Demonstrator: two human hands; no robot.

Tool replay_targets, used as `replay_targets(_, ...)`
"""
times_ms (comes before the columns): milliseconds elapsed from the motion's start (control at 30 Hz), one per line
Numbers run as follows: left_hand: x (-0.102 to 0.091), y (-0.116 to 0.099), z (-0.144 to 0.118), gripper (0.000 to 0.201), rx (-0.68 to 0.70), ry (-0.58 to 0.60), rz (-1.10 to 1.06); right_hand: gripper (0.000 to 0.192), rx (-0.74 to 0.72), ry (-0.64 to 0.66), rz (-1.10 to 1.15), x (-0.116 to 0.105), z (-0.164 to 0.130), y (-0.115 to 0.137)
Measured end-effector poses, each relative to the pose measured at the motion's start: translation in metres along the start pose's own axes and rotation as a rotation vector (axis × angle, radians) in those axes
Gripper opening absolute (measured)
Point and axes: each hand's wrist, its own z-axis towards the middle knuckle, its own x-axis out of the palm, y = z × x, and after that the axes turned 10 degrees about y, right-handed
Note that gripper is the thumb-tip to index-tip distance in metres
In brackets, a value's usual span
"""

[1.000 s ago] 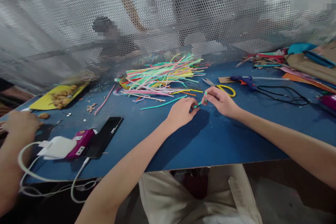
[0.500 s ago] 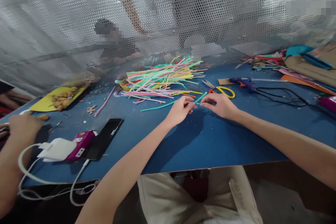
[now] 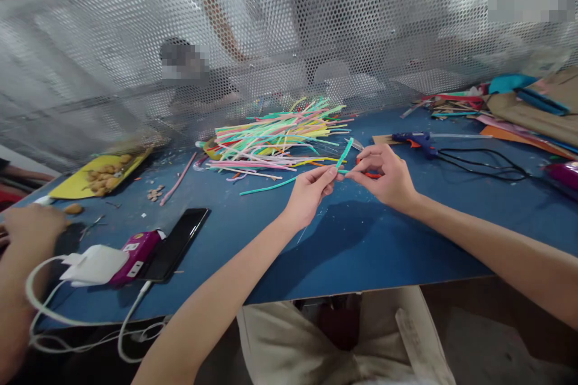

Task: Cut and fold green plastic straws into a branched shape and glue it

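While both my forearms reach over the near edge of the blue table (image 3: 280, 271), my left hand (image 3: 309, 192) holds a green pipe cleaner (image 3: 344, 153) pinched between thumb and fingers, one fuzzy length of it rising at a slant above the thumb. My right hand (image 3: 386, 175) is just beside it, thumb and fingertips closed on a thin green stretch that runs across to the left fingertips; whether this is the same stem bent or a second one, I cannot tell. The work is held clear of the surface, between my two hands, in front of the scissors (image 3: 356, 145), which are mostly hidden behind my right hand. Beyond my left hand lies a loose pile of pipe cleaners (image 3: 280, 132) in pink, green, yellow and white, with a single teal pipe cleaner (image 3: 266, 189) on the table at its near side. To the right of the pile I note a blue glue gun (image 3: 419, 141), its black cord (image 3: 478, 156) looped on the table. To the left are a pink pipe cleaner (image 3: 179, 179), a black phone (image 3: 178, 245) and, beside the phone, a purple box (image 3: 138, 255) with a white charger (image 3: 100, 264) against it. At the far left, a co-worker's hand (image 3: 36, 225) rests near a yellow sheet (image 3: 72, 183) bearing tan lumps (image 3: 106, 177); a perforated metal screen (image 3: 271, 24) stands along the back
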Motion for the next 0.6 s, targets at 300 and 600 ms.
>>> replay_targets(300,0.0,-0.001,-0.004,0.036,0.119,-0.034,0.329,0.041,0.048,-0.055,0.112,0.003,-0.002,0.01)
replay_targets(600,0.009,-0.014,-0.013,0.035,0.21,-0.038,0.35,0.051,0.044,0.019,0.394,-0.006,0.002,0.029)
